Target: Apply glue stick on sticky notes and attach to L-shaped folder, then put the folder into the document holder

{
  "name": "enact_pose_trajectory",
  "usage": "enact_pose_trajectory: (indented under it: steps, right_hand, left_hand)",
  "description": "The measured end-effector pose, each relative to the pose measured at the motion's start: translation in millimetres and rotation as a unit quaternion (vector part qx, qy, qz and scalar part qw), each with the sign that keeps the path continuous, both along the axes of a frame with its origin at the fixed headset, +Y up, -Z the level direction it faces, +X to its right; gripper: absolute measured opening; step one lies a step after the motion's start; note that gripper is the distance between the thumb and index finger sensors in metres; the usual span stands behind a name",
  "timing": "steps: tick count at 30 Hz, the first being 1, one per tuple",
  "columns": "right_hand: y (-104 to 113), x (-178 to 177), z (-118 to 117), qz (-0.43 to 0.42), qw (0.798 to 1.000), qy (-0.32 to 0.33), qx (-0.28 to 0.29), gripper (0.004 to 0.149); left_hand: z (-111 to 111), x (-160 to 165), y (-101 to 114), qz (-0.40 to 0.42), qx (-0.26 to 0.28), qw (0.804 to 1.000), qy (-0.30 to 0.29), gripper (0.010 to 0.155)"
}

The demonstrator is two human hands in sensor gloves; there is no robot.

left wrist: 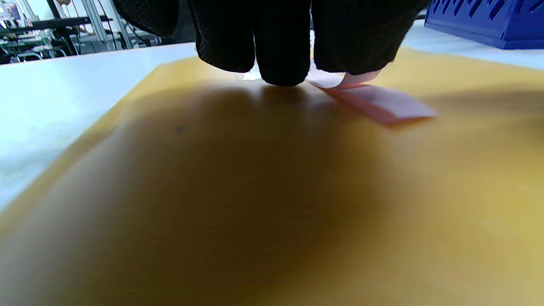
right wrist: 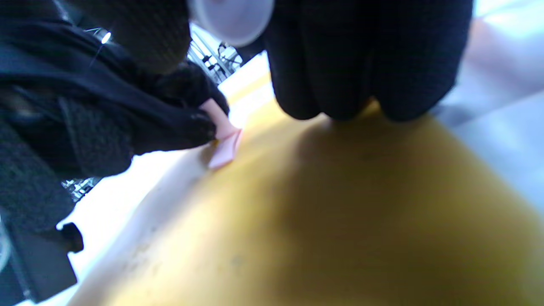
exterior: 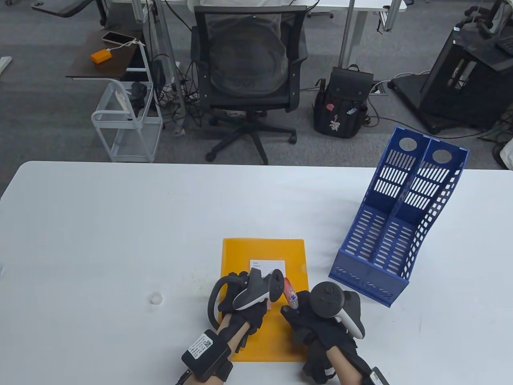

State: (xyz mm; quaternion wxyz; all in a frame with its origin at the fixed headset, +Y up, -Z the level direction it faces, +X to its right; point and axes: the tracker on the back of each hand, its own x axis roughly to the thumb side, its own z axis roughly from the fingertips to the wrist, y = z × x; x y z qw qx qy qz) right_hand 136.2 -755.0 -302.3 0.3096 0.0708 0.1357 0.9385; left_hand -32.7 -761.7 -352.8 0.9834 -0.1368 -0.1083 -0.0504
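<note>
Pinching a small pink sticky note (left wrist: pixel 374 102) against the flat orange plastic folder (exterior: pixel 244 250), the left hand (exterior: pixel 244 304) is hiding most of it under its tracker. The right hand (exterior: pixel 320 321) is gripping a glue stick (exterior: pixel 290 294), label blurred, its base cut off; the blue slotted document holder (exterior: pixel 396 224) is standing well apart.

The right hand's fingers (right wrist: pixel 340 63) curl from twelve o'clock round a glue stick (right wrist: pixel 231 17) above the yellow folder (right wrist: pixel 340 221), while toward nine o'clock the left hand (right wrist: pixel 140 114) pinches a pink sticky note (right wrist: pixel 225 148) touching the folder
</note>
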Motion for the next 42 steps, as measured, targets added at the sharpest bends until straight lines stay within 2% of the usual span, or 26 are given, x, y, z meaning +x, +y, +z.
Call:
enact_pose_trajectory:
  steps: [29,42]
  right_hand:
    - [-0.5,3.3,-0.7,-0.013,1.000,-0.001,-0.007,0.061]
    - [-0.6,3.2,-0.6,-0.012,1.000,-0.001,-0.007,0.061]
  left_hand:
    - [3.3,2.6,-1.9,-0.025,-0.013,1.000,-0.004,0.041]
    - [2.7,-0.7,4.8,-0.014,-0.044,0.999,-0.008,0.042]
